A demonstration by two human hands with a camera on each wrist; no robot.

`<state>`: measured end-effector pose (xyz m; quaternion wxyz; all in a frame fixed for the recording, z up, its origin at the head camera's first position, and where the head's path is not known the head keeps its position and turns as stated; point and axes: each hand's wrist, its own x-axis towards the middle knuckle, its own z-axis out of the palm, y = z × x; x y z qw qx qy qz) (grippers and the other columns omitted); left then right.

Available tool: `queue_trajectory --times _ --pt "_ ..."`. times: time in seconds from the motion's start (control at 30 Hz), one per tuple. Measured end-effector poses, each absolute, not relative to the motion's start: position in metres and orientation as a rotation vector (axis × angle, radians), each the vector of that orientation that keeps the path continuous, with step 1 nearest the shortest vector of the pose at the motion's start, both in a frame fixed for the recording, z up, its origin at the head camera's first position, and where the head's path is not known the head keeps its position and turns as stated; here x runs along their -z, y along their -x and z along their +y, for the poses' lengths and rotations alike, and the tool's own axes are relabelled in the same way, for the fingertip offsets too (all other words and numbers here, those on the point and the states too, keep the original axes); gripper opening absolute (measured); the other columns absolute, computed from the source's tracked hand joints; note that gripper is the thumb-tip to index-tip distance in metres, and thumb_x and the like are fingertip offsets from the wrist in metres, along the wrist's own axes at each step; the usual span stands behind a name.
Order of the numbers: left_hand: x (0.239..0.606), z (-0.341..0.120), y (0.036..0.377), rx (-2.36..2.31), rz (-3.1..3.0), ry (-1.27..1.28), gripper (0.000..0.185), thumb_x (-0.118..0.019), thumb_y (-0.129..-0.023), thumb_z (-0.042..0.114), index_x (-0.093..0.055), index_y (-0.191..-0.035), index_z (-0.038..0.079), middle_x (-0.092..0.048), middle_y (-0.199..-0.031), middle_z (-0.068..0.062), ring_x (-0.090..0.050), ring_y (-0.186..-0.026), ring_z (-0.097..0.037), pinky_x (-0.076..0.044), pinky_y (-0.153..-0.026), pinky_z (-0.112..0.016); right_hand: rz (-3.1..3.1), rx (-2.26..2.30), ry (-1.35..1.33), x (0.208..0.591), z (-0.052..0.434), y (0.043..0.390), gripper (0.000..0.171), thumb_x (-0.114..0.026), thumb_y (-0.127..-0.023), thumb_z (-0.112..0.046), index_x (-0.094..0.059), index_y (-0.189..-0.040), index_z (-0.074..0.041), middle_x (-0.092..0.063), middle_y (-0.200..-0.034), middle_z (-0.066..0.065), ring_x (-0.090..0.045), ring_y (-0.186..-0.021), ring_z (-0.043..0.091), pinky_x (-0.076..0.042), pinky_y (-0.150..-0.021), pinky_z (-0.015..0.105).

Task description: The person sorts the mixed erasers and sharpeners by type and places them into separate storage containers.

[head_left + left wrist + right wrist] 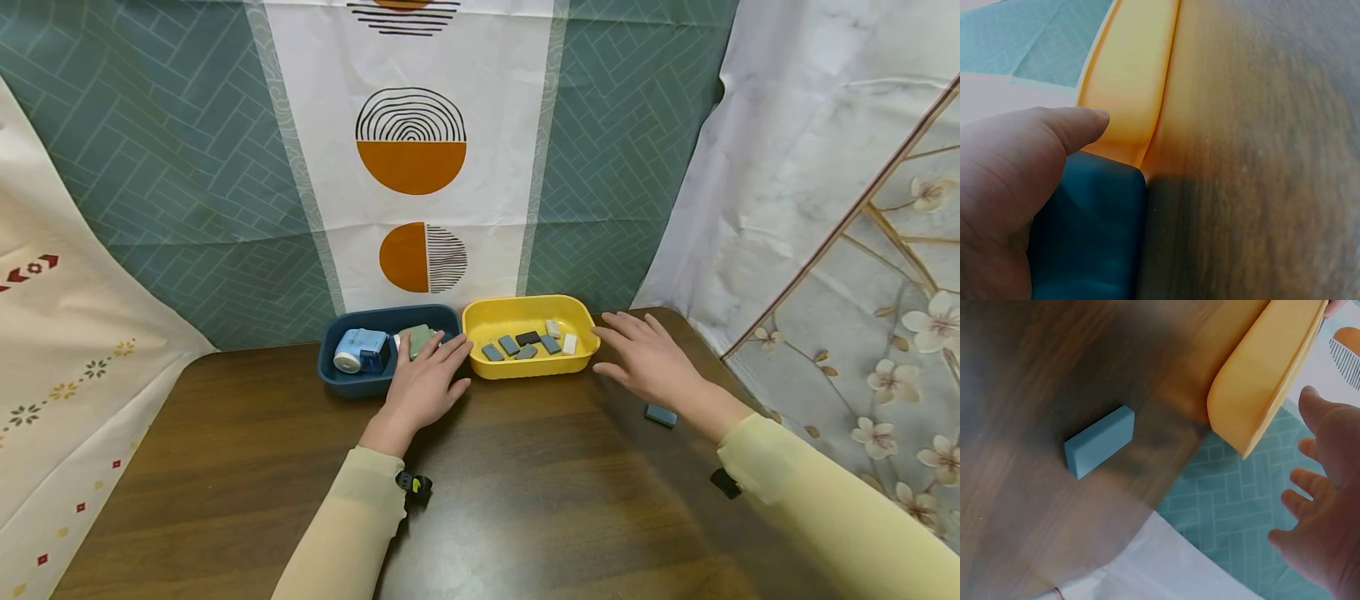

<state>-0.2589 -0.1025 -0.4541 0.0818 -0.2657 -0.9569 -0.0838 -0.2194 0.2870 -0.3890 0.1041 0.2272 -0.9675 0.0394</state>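
While the left hand (pixel 422 385) touches a smooth navy tray (pixel 352 385) — rounded, plastic.

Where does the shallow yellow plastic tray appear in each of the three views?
Head: the shallow yellow plastic tray sits mid-frame at the table's far edge, right of the dark blue plastic tray.
Left wrist: upper middle, above the blue tray.
Right wrist: top right corner.
Shared landmark: the dark wooden table.
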Motion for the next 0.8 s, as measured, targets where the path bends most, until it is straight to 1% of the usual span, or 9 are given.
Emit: queue_trajectory --times 0.1,0.37,0.67,0.8 --pt "0.454 -0.103 0.259 0.247 -2.862 0.789 0.068 -0.067 -0.111 0.044 -0.044 -0.172 0.023 -0.035 -0.179 0.004 -0.027 -0.166 -0.031 0.003 -0.130 -0.073 -2.847 -0.115 -0.670 0.389 0.290 0.216 0.065 -0.078 -0.105 -0.036 -0.059 -0.159 -0.005 -0.047 -0.168 0.024 -0.040 -0.157 0.046 -0.021 -0.129 0.072" --pt "0.453 -0.103 0.260 0.254 -2.858 0.794 0.068 -0.067 -0.111 0.044 -0.045 -0.171 0.023 -0.035 -0.179 0.003 -0.027 -0.166 -0.031 0.004 -0.130 -0.073 -2.810 -0.103 -0.669 0.392 0.300 0.208 0.067 -0.079 -0.104 -0.037 -0.058 -0.159 -0.005 -0.048 -0.167 0.025 -0.042 -0.155 0.048 -0.023 -0.127 0.073" --pt "0.454 -0.102 0.260 0.245 -2.854 0.798 0.068 -0.068 -0.110 0.044 -0.046 -0.171 0.022 -0.037 -0.178 0.002 -0.028 -0.166 -0.032 -0.001 -0.130 -0.074 -2.809 -0.102 -0.665 0.398 0.310 0.195 0.069 -0.080 -0.104 -0.038 -0.057 -0.159 -0.004 -0.049 -0.166 0.026 -0.042 -0.154 0.050 -0.025 -0.125 0.075" --pt "0.455 -0.102 0.260 0.244 -2.864 0.790 0.068 -0.068 -0.111 0.045 -0.045 -0.171 0.023 -0.037 -0.178 0.003 -0.028 -0.166 -0.032 0.000 -0.130 -0.074 -2.791 -0.105 -0.663 0.402 0.316 0.190 0.069 -0.081 -0.102 -0.037 -0.058 -0.158 -0.004 -0.050 -0.165 0.026 -0.044 -0.153 0.051 -0.027 -0.124 0.075"
